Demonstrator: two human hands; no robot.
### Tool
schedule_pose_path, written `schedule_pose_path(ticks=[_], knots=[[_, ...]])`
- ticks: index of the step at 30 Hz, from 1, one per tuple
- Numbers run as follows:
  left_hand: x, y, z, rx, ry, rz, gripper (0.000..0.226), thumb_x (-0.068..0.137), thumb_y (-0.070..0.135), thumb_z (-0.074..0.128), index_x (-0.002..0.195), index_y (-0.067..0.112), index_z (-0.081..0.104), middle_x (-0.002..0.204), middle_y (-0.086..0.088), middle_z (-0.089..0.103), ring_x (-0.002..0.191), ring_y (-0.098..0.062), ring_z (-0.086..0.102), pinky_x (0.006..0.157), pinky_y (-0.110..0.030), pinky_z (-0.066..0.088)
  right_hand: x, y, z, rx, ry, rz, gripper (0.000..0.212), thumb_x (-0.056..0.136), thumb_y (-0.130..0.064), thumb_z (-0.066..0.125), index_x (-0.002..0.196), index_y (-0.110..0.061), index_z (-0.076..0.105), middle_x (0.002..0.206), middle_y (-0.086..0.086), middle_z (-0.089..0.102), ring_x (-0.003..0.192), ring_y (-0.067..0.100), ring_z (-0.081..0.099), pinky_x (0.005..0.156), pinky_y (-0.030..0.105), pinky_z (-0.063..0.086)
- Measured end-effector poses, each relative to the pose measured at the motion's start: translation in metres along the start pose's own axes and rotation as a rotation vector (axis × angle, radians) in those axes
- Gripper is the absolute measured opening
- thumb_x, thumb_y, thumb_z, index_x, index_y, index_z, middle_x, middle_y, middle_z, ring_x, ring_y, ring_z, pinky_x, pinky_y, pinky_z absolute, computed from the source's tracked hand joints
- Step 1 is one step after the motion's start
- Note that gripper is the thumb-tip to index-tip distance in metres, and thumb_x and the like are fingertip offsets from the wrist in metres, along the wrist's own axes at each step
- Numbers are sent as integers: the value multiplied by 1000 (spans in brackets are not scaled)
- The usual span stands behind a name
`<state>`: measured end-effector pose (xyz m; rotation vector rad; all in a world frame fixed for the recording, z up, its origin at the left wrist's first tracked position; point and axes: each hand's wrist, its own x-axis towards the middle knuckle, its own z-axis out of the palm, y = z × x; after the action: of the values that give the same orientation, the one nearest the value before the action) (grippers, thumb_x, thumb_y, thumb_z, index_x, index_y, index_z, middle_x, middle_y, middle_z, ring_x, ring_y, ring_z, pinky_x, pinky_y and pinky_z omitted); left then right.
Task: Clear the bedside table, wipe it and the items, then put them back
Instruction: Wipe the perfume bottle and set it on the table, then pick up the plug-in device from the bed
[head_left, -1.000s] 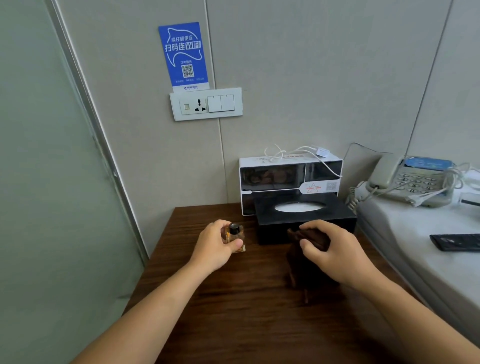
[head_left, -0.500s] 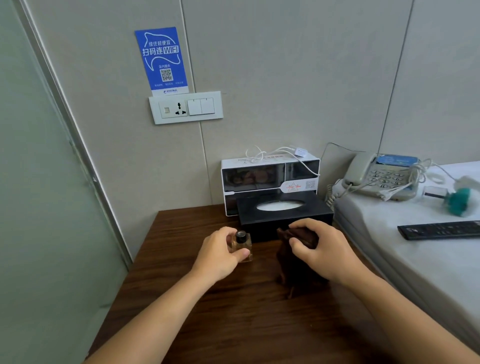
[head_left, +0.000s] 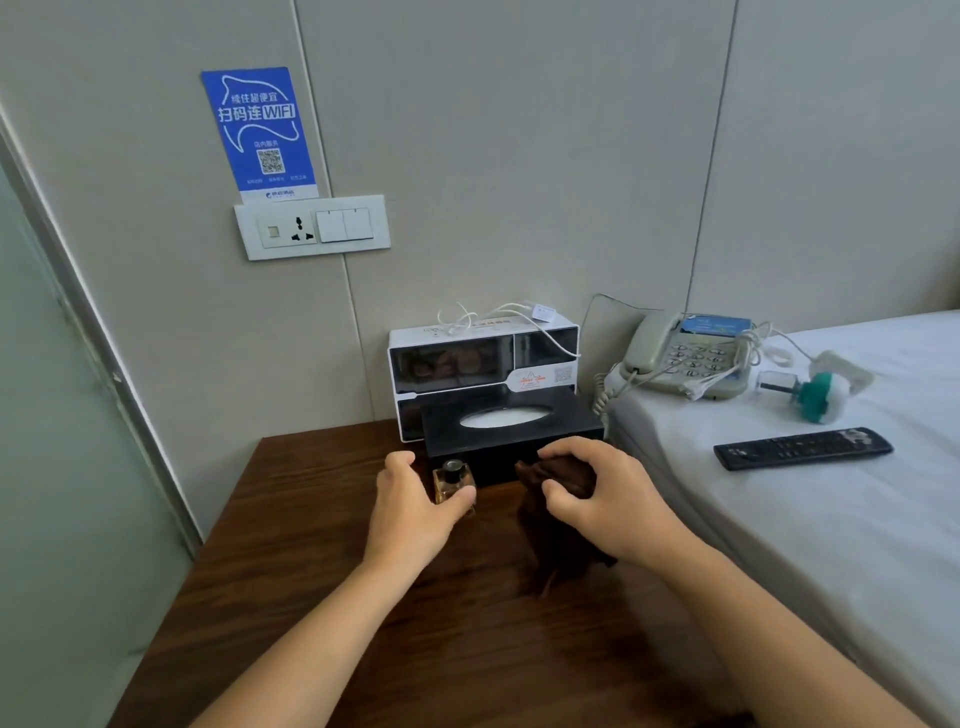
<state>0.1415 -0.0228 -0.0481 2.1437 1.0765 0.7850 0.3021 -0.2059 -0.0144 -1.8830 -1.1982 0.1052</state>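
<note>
So going left to right: the bedside table (head_left: 311, 519) is dark wood and mostly bare on its left side. The left hand (head_left: 415, 514) is wrapped around a little glass bottle (head_left: 453, 483) (amber liquid, black cap, looks like perfume) standing upright on the table just in front of the black tissue box (head_left: 511, 431). Behind that box sits a white box (head_left: 483, 364) with a white cable on top, against the wall. The right hand (head_left: 608, 499) is bunched around a dark brown cloth (head_left: 558, 540) that droops onto the tabletop.

Progress-wise I'd guess halfway-ish: the phone (head_left: 685, 358), remote (head_left: 802, 448) and a small green gadget (head_left: 810, 397) are parked on the bed (head_left: 831, 545), so clearing got started, but both boxes and the bottle are on the table. Can't tell what's been wiped.
</note>
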Motion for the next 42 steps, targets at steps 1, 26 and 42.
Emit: schedule_pose_path(ticks=[1,26,42], knots=[[-3,6,-4,5,44,38,87,84,46,82,149,14,34,147,-10,46,127,-24,55,99,-33,51,-1,1,-7,-1,8,-4,31,86,-31,75,114,-42,68,106,-18,66,97,0,64,85,18,51],[34,298,178,112,-645,706,44,94,43,69,133,29,56,122,2,61,110,-20,59,96,-39,52,-47,65,-261,-340,389,348,16,77,-26,70,87,-39,73,84,-19,72,85,1,65,77,25,54],[64,345,252,447,-535,1034,67,85,32,64,144,50,39,116,-11,54,109,-33,55,92,-41,49,-51,89,-265,-258,475,322,13,79,-27,70,86,-37,72,79,-16,71,80,-3,63,68,17,51]])
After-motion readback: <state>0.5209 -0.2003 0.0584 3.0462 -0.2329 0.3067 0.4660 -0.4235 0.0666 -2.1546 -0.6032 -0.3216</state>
